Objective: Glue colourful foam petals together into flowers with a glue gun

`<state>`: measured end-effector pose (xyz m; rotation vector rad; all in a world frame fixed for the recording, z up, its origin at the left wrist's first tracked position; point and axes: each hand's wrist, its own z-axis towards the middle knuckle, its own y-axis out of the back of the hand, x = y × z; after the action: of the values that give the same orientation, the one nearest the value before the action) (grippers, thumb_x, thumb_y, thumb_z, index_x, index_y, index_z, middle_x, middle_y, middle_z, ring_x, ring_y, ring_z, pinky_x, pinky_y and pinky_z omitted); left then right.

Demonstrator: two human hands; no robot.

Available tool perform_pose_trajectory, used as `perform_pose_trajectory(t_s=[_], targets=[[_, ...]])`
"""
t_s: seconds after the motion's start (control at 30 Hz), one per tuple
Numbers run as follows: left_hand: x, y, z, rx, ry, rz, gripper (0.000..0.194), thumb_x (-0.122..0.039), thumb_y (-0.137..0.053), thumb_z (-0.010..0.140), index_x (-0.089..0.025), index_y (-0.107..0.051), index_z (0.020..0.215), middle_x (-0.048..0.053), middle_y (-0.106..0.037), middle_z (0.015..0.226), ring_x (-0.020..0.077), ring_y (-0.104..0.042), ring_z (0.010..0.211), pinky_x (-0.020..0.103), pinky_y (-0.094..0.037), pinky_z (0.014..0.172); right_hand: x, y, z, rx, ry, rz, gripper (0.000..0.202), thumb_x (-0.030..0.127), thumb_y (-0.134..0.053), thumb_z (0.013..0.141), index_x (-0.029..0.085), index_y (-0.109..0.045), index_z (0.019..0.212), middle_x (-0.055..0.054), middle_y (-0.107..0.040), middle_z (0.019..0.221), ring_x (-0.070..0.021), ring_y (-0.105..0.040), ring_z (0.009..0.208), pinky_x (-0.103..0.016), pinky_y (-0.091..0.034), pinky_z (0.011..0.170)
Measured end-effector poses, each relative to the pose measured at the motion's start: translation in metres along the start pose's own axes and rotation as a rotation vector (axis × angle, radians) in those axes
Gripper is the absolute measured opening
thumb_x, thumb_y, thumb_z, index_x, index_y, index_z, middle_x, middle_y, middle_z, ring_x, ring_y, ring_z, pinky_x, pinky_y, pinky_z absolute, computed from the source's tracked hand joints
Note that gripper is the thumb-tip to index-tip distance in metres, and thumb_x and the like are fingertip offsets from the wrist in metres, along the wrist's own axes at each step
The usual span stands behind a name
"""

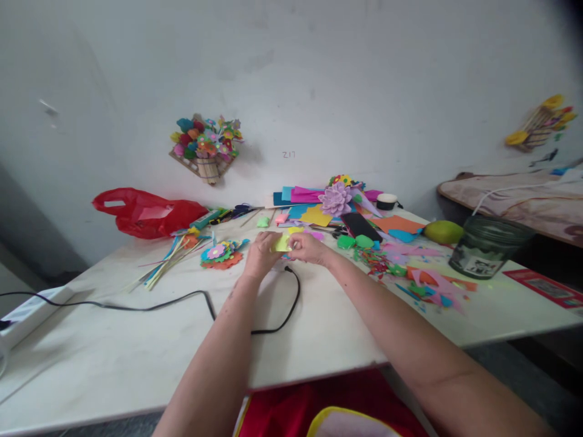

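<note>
Left hand (pixel 261 254) and right hand (pixel 310 249) are pinching a yellow sheet (pixel 280 243). A lilac flower (pixel 336 199) is resting near the desk's (pixel 319 334) back edge.

We see a pale tabletop (pixel 328 328) spanning the frame, its near edge crossing the lower part. At the left, we note a white power strip (pixel 39 312) and a black cable (pixel 141 308) that runs toward the centre. Left of centre lie a red plastic bag (pixel 150 212), thin strips (pixel 168 267) and a layered multicoloured flower (pixel 218 250). We find coloured sheets (pixel 314 213) at upper centre; toward the right, bright scraps (pixel 432 285), a yellow-green fruit (pixel 443 232), a dark green jar (pixel 487 246) and a red printed card (pixel 546 288).
</note>
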<state>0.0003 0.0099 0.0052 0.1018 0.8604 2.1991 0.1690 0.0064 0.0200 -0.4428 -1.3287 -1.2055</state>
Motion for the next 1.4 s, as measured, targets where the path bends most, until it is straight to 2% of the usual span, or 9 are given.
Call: perform_pose_trajectory(t_s=[0.13, 0.27, 0.37, 0.5, 0.7, 1.03, 1.23, 1.4], targets=[[0.001, 0.000, 0.000, -0.022, -0.002, 0.010, 0.036, -0.027, -0.067, 0.066, -0.019, -0.058, 0.099, 0.007, -0.062, 0.094, 0.0197, -0.054, 0.088, 0.033, -0.046, 0.078, -0.001, 0.005, -0.002, 0.027, 0.021, 0.071, 0.016, 0.024, -0.056, 0.065, 0.019, -0.041, 0.065, 0.010, -0.042, 0.038, -0.0053, -0.036, 0.032, -0.017, -0.027, 0.034], [0.003, 0.000, -0.001, -0.071, 0.019, 0.019, 0.035, -0.030, -0.068, 0.065, -0.018, -0.059, 0.096, 0.007, -0.062, 0.092, 0.0192, -0.055, 0.086, 0.033, -0.046, 0.077, -0.007, 0.013, -0.002, -0.073, 0.022, 0.214, 0.020, 0.031, -0.054, 0.071, 0.017, -0.043, 0.060, 0.005, -0.050, 0.044, -0.0056, -0.041, 0.033, -0.018, -0.031, 0.034], [0.005, 0.000, -0.001, -0.096, 0.036, 0.020, 0.034, -0.030, -0.068, 0.065, -0.019, -0.059, 0.096, 0.007, -0.063, 0.093, 0.0195, -0.056, 0.087, 0.033, -0.046, 0.077, -0.013, 0.018, 0.000, -0.166, -0.029, 0.343, 0.022, 0.034, -0.057, 0.069, 0.017, -0.046, 0.062, 0.004, -0.054, 0.047, -0.0067, -0.045, 0.034, -0.020, -0.037, 0.036], [0.008, -0.001, -0.002, -0.092, 0.041, 0.005, 0.035, -0.031, -0.068, 0.065, -0.018, -0.059, 0.097, 0.007, -0.063, 0.092, 0.0196, -0.056, 0.087, 0.033, -0.046, 0.077, -0.019, 0.022, 0.003, -0.220, -0.087, 0.426, 0.025, 0.033, -0.067, 0.062, 0.015, -0.050, 0.064, 0.001, -0.060, 0.056, -0.0081, -0.052, 0.042, -0.023, -0.046, 0.044], [0.010, -0.002, -0.003, -0.105, 0.043, 0.000, 0.037, -0.032, -0.068, 0.065, -0.018, -0.059, 0.097, 0.007, -0.063, 0.091, 0.0195, -0.056, 0.087, 0.032, -0.046, 0.077, -0.017, 0.022, 0.004, -0.265, -0.095, 0.447, 0.023, 0.025, -0.072, 0.056, 0.012, -0.054, 0.065, -0.001, -0.062, 0.057, -0.0092, -0.056, 0.048, -0.023, -0.049, 0.048], [0.010, -0.005, -0.002, -0.130, -0.010, 0.002, 0.036, -0.032, -0.068, 0.065, -0.016, -0.059, 0.097, 0.008, -0.064, 0.090, 0.0194, -0.056, 0.084, 0.032, -0.046, 0.074, -0.007, 0.020, 0.001, -0.176, -0.010, 0.474, 0.028, 0.021, -0.068, 0.060, 0.017, -0.044, 0.075, 0.000, -0.064, 0.059, -0.0118, -0.057, 0.045, -0.026, -0.049, 0.048], [0.010, -0.004, -0.002, -0.134, -0.015, 0.001, 0.036, -0.032, -0.068, 0.065, -0.016, -0.059, 0.096, 0.008, -0.064, 0.089, 0.0196, -0.057, 0.083, 0.032, -0.047, 0.073, -0.013, 0.025, 0.001, -0.039, -0.015, 0.548, 0.024, 0.029, -0.063, 0.070, 0.016, -0.045, 0.080, -0.004, -0.066, 0.067, -0.0132, -0.060, 0.052, -0.029, -0.051, 0.053], [0.009, -0.003, -0.002, -0.132, -0.009, 0.007, 0.036, -0.031, -0.068, 0.065, -0.016, -0.059, 0.097, 0.008, -0.063, 0.090, 0.0196, -0.056, 0.084, 0.032, -0.046, 0.075, -0.017, 0.026, 0.001, -0.033, -0.039, 0.540, 0.024, 0.036, -0.060, 0.074, 0.015, -0.048, 0.075, -0.003, -0.065, 0.063, -0.0111, -0.058, 0.047, -0.024, -0.049, 0.047]])
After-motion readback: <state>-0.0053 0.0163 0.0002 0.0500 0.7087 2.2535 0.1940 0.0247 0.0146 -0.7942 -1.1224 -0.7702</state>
